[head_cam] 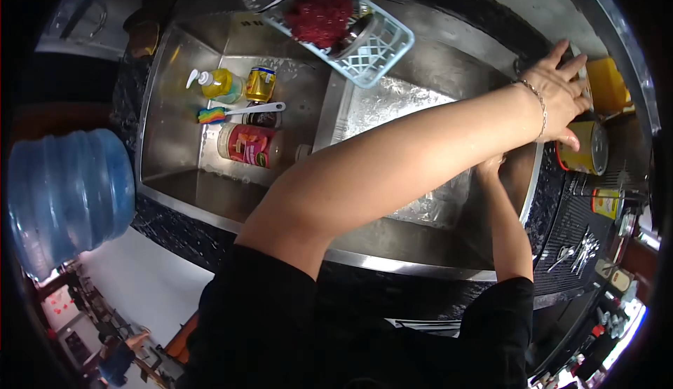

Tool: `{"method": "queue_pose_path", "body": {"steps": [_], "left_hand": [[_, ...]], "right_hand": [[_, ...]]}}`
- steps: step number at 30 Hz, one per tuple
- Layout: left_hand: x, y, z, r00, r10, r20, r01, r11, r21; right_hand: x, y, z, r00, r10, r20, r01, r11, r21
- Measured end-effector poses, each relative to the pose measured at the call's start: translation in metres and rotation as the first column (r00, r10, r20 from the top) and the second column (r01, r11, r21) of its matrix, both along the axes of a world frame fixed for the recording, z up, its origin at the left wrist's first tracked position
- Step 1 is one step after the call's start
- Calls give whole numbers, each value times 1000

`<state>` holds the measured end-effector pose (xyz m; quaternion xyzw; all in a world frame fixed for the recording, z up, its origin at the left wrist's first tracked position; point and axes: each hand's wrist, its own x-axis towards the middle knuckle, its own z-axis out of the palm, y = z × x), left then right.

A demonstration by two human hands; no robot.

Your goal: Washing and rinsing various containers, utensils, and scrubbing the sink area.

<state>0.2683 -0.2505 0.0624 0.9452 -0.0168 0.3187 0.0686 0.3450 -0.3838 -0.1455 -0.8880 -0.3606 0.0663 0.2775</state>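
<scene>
My left arm crosses over the right basin of a stainless steel sink point(410, 263). Beyond the basin's right rim, my left hand point(557, 92), with a chain bracelet at the wrist, has its fingers spread and shows nothing held. Closest to it are a yellow tin point(583, 150), below the thumb, and a yellow container point(607, 86) past the fingertips; whether it touches either is unclear. Down in the basin's right side is my right hand point(491, 167), largely covered by the left forearm. Its fingers and anything in them are hidden.
A light-blue plastic basket point(402, 47) with a red mesh scrubber point(323, 13) sits at the sink's back. The left basin holds a soap pump bottle point(218, 84), a yellow can point(261, 84), a brush point(257, 108) and a labelled jar point(247, 144). Leftward stands a blue water jug point(73, 200).
</scene>
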Motion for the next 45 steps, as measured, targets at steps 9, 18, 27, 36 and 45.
{"method": "queue_pose_path", "body": {"steps": [9,18,27,36,45], "left_hand": [[-229,20,-44,954,-135,-269,37,939,-343],[-416,74,-72,753,310,-581,-553,776,-303],[-461,77,-73,644,380,-664,-669,701,-248],[-450,21,-55,664,395,-635,-745,425,-515],[-476,-59,-69,305,952,-21,-876,272,-398]], "right_hand": [[-110,-10,-24,586,809,-48,-532,339,-775],[-122,5,-72,868,397,-297,-495,736,-462],[-133,12,3,857,488,166,-364,801,-476],[-157,-22,99,694,708,131,-657,698,-285],[-173,-76,156,370,927,-66,-907,344,-244]]}}
